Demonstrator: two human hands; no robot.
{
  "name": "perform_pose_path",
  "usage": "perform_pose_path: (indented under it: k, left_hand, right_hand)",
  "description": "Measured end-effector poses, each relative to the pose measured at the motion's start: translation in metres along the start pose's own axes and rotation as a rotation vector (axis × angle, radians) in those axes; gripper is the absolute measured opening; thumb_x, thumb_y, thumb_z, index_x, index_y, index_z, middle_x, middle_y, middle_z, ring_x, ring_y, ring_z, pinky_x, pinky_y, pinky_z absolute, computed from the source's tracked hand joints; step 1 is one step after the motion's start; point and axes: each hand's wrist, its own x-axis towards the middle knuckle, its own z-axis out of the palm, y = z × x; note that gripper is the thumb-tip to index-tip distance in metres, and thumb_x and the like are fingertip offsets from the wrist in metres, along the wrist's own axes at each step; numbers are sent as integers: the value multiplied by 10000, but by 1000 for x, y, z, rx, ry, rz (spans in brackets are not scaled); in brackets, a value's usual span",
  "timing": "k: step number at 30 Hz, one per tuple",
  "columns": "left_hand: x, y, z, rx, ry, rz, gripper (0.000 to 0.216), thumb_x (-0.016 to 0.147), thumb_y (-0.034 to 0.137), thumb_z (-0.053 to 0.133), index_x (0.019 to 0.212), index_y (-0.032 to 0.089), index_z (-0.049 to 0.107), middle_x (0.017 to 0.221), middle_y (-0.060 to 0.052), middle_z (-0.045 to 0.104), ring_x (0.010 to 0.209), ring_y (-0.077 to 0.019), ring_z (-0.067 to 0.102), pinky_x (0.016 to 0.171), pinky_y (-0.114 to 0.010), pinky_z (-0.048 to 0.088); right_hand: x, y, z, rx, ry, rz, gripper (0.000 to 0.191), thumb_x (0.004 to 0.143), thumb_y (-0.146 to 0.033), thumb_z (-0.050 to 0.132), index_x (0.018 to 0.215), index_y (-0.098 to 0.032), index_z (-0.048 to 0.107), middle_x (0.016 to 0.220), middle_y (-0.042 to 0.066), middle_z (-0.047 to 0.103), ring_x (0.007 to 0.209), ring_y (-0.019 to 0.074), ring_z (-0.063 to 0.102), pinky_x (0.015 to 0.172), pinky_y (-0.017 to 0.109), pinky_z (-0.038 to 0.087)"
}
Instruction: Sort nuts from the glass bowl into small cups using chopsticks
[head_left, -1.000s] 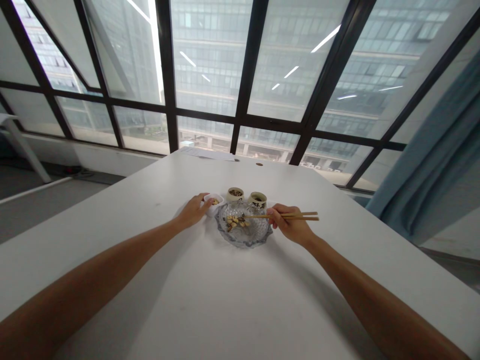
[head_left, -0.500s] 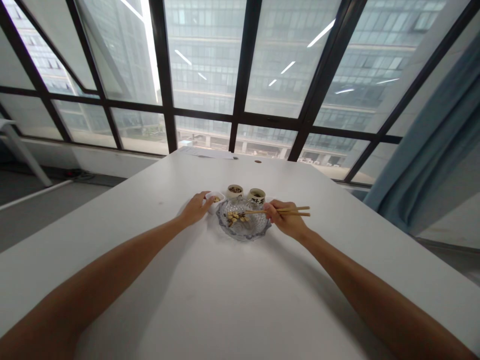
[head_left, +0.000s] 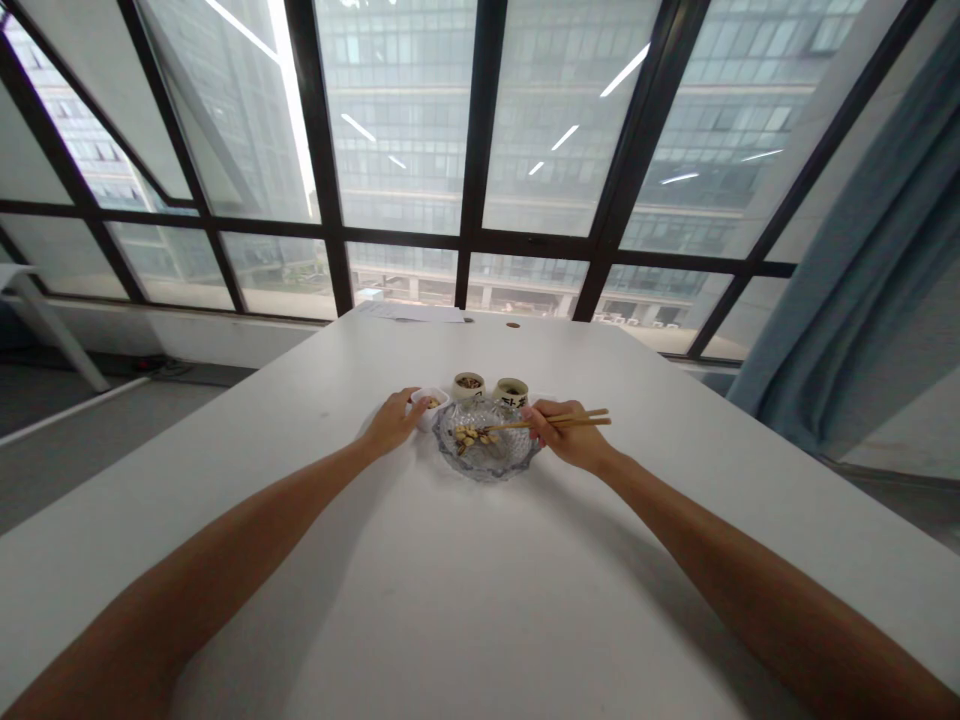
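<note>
My right hand (head_left: 564, 432) is closed around a pair of wooden chopsticks (head_left: 577, 419), whose tips reach over a clear patterned glass bowl (head_left: 487, 466). Small pale and dark brown pieces (head_left: 471, 437) lie in the bowl's left part, near the tips. Whether the tips pinch a piece is too small to tell. At the bowl's left rim, my left hand (head_left: 393, 420) grips a small white dish (head_left: 429, 414) holding a few pale pieces. Right behind the bowl stand two small cups: one with brown contents (head_left: 469, 384), the other with dark lettering (head_left: 511, 391).
The white table (head_left: 450, 600) stretches toward the windows. At its far edge lie papers (head_left: 412, 313) and a small brown round object (head_left: 513, 325). A blue curtain (head_left: 847, 270) hangs at the right.
The chopstick tips have shifted slightly left and down, toward the pieces in the bowl. My left hand keeps its hold on the white dish. The camera view has moved a little.
</note>
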Motion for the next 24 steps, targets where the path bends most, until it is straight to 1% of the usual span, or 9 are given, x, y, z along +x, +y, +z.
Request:
perform_pose_path:
  k: [4,6,11,16,19,21,24]
  left_hand:
    - [0,-2,1,-5,6,7,482,965,506,391,1220,165,614,1127,-106,703,1044,-234,638,975,-381,487]
    - [0,-3,2,-7,8,13,479,964,510,391,1217,170,614,1124,-103,705,1037,-232,634,965,-383,489]
    - [2,-6,4,10,12,17,499,964,520,378,1215,163,619,1101,-110,707,1009,-232,638,946,-379,494]
    - [2,-8,6,16,2,9,518,961,546,383,1248,175,601,1133,-106,697,1051,-230,642,973,-371,487]
    - [1,-6,5,35,-31,-21,596,916,583,476,1325,153,541,1210,-137,666,1111,-252,624,1009,-398,470]
    - [0,-4,4,45,-45,-31,643,877,588,545,1344,145,521,1244,-150,649,1132,-264,615,1021,-412,464]
    - [-1,0,2,23,-17,-16,619,860,556,587,1326,152,532,1260,-143,642,1143,-261,609,1032,-415,459]
  right_hand:
    - [-1,-3,1,-143,-75,-148,474,992,-482,399,634,-201,529,544,18,573,480,134,535,511,257,391]
    - [-1,-2,2,-190,-87,-191,475,999,-470,378,631,-202,509,546,16,557,474,127,510,511,256,374]
    - [0,1,2,-185,-93,-185,483,1004,-483,365,644,-198,517,557,24,580,494,128,522,518,249,377]
    - [0,4,-3,-175,-32,-192,495,1005,-497,376,650,-197,544,544,14,574,483,126,530,509,246,377]
    - [0,3,-8,-173,31,-221,495,1005,-508,385,673,-198,583,548,15,583,488,128,543,514,245,394]
    - [-1,1,-12,-169,71,-230,495,997,-525,400,687,-201,610,566,23,608,505,134,567,523,245,414]
    - [-2,-2,-16,-140,125,-196,502,984,-544,414,688,-204,636,576,29,636,505,142,596,532,250,448]
